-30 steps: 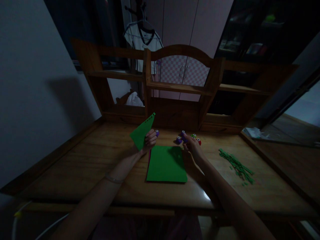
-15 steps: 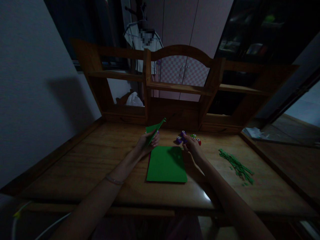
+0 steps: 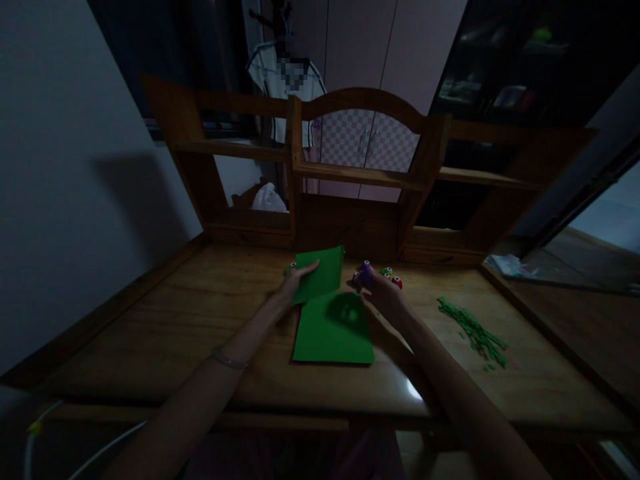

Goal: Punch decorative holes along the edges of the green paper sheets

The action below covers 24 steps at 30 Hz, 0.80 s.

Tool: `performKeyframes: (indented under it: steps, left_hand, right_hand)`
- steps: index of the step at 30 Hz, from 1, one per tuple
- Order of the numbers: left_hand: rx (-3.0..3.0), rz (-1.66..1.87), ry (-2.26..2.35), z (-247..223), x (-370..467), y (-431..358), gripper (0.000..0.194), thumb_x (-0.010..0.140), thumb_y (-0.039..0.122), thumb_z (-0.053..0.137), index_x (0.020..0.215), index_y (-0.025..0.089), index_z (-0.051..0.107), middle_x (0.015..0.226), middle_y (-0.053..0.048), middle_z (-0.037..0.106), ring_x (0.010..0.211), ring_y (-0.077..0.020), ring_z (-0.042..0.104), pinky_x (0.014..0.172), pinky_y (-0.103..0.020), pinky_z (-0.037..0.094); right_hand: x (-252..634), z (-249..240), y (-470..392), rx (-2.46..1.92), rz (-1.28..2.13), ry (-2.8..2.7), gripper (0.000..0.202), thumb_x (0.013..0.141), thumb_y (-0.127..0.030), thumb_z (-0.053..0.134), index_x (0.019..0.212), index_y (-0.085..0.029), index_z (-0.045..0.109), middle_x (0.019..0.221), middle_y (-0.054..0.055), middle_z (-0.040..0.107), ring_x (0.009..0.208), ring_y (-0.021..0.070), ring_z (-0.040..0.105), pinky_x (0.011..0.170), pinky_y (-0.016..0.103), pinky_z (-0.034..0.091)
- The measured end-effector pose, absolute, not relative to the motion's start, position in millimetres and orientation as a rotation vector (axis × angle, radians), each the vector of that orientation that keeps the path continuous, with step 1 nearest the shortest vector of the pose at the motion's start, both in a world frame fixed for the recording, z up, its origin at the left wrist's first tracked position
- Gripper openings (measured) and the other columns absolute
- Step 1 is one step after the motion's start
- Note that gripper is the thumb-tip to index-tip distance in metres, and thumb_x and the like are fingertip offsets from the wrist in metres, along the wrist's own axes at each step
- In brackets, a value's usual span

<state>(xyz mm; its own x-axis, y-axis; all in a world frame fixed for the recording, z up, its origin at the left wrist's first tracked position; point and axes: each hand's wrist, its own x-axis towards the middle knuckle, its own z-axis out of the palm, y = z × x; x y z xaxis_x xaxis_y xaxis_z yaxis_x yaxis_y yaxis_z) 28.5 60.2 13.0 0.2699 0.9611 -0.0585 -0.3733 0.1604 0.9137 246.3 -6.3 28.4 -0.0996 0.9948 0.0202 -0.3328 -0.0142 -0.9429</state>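
Note:
My left hand (image 3: 295, 281) grips the left side of an upright green sheet (image 3: 325, 270), its thumb lying across the front. Below it, a square green sheet (image 3: 333, 337) lies flat on a stack, a dark shadow over its upper part. Just beyond the stack's right corner is my right hand (image 3: 383, 290), its fingers closed beside small purple figures (image 3: 365, 272) with round eyes; whether it holds anything is hidden. A green figure (image 3: 387, 272) and a red one (image 3: 397, 283) sit behind that hand.
Thin green strips and scraps (image 3: 473, 330) lie on the right of the wooden table (image 3: 200, 320). A wooden shelf unit (image 3: 350, 175) spans the table's back edge. A cable (image 3: 107, 450) hangs at the lower left.
The green sheet in my left hand has turned to face me more broadly and moved slightly right. My right hand has shifted slightly beside the purple figures.

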Motion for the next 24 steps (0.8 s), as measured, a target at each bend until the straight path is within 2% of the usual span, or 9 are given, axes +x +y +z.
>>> performKeyframes:
  steps: [3,8,14,20,24]
  left_hand:
    - [1.059,1.121,0.871,8.2,32.4,58.5,0.044,0.063,0.041,0.075,0.096,0.015,0.066,0.092,-0.008,0.071,0.079,-0.0238,0.067,0.072,-0.035,0.054]
    - [1.150,1.109,0.881,7.6,33.9,55.6,0.043,0.062,0.045,0.075,0.092,0.015,0.067,0.092,-0.009,0.071,0.080,-0.0253,0.067,0.073,-0.037,0.053]
    - [1.210,1.146,0.909,6.9,31.1,59.7,0.042,0.064,0.046,0.073,0.091,0.014,0.068,0.090,-0.010,0.071,0.078,-0.0249,0.067,0.071,-0.035,0.053]
    - [1.199,1.115,0.910,5.7,33.9,56.4,0.039,0.062,0.045,0.074,0.086,0.015,0.067,0.085,-0.008,0.071,0.073,-0.0236,0.066,0.067,-0.034,0.052]
    - [1.184,1.179,0.915,6.5,30.0,61.1,0.035,0.067,0.051,0.067,0.076,0.017,0.064,0.069,-0.002,0.067,0.065,-0.0177,0.062,0.062,-0.028,0.048]
  right_hand:
    - [243.8,29.7,-10.0,-0.826,1.470,-1.073,0.025,0.076,-0.044,0.060,0.088,-0.023,0.066,0.103,0.005,0.063,0.093,0.0205,0.057,0.073,0.031,0.046]
    - [240.3,29.2,-13.5,-0.805,1.514,-1.097,0.021,0.074,-0.039,0.063,0.088,-0.023,0.066,0.105,0.005,0.063,0.100,0.0231,0.055,0.082,0.036,0.046]
    - [246.1,36.3,-12.8,-0.746,1.536,-1.027,0.030,0.078,-0.048,0.055,0.094,-0.024,0.065,0.105,0.005,0.063,0.093,0.0203,0.058,0.081,0.035,0.045]
    - [242.7,32.9,-16.8,-0.946,1.444,-1.211,0.023,0.071,-0.042,0.068,0.083,-0.022,0.067,0.091,0.003,0.064,0.087,0.0202,0.058,0.076,0.032,0.045]
    - [237.0,27.5,-16.6,-1.049,1.325,-1.267,0.025,0.073,-0.044,0.066,0.081,-0.021,0.068,0.088,0.003,0.065,0.085,0.0196,0.059,0.075,0.030,0.045]
